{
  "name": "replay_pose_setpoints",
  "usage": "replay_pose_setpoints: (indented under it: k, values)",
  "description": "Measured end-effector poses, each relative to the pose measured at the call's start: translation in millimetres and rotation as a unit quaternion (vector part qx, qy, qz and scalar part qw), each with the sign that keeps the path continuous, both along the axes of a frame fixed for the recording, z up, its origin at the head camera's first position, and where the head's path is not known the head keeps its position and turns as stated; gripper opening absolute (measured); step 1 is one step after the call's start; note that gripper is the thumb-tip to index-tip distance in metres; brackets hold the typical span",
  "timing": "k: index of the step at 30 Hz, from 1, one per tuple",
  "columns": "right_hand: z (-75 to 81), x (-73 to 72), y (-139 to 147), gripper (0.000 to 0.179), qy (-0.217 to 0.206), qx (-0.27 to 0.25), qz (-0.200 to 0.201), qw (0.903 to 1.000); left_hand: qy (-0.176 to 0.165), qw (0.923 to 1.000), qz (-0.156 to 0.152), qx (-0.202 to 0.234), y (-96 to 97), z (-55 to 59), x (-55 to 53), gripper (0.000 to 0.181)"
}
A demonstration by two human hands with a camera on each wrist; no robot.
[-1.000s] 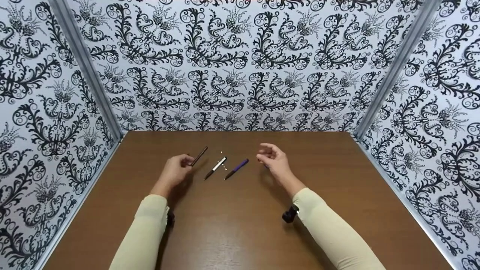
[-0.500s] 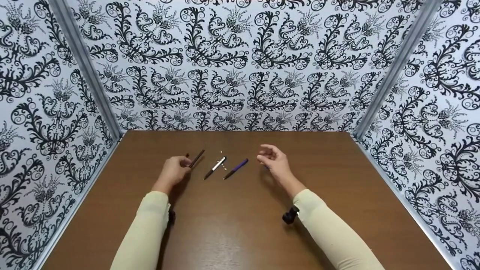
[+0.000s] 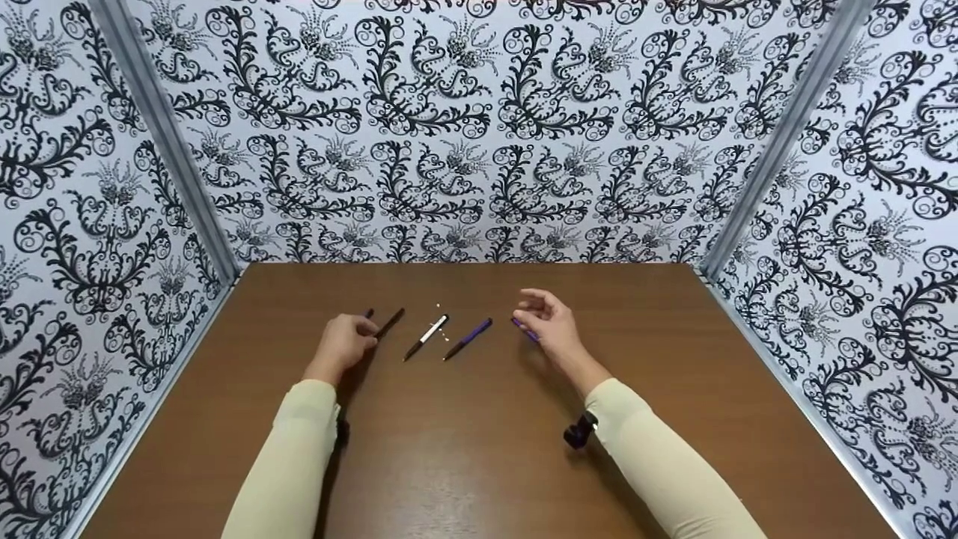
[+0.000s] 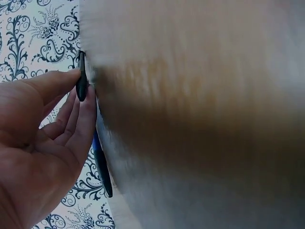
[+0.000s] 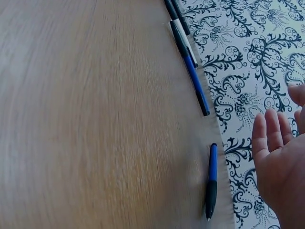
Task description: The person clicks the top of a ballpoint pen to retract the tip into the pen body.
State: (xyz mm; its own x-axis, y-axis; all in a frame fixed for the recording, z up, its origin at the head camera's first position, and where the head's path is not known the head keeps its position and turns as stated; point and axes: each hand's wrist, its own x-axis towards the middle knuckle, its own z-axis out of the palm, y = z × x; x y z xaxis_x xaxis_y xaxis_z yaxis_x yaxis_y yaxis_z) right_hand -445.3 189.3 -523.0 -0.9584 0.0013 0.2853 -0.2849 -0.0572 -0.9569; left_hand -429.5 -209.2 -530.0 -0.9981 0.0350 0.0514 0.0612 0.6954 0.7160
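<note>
My left hand [image 3: 346,343] pinches a dark pen [image 3: 390,323] between thumb and fingertips, low over the table. In the left wrist view this dark pen [image 4: 81,78] points its tapered end toward the camera. Behind the left hand lies a blue pen [image 4: 101,164] with a black grip, partly hidden by the fingers. On the right, my right hand [image 3: 552,323] hovers with relaxed, slightly bent fingers, holding nothing. Below it a blue-purple pen [image 5: 213,176] rests on the table, apart from the hand.
Between the hands, a white pen [image 3: 426,337] with black ends and a blue-purple pen [image 3: 468,339] lie slanted on the brown table [image 3: 449,434]. Several tiny white bits [image 3: 438,305] are scattered by the white pen. Patterned walls [image 3: 479,150] enclose the table's back and sides.
The left hand has lowered the dark pen toward the table and slightly left, and the pen behind it shows more. The right hand stays nearly still. The view has shifted slightly.
</note>
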Motion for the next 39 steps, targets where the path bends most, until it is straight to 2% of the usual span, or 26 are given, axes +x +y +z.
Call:
replay_pose_setpoints:
  k: [16, 23, 39]
  values:
    - [0.9, 3.0, 0.4, 0.040, -0.006, -0.005, -0.001, 1.0000, -0.007, 0.9997, 0.021, -0.014, -1.3, 0.0, 1.6, 0.022]
    - [-0.7, 2.7, 1.6, 0.040, -0.012, -0.011, -0.006, 0.9998, 0.002, 0.9994, 0.015, -0.030, -3.5, 1.5, 0.0, 0.021]
    - [1.3, 2.9, 3.3, 0.040, -0.010, -0.018, -0.012, 0.9997, -0.006, 0.9999, 0.013, -0.009, -4.8, -0.6, -0.8, 0.021]
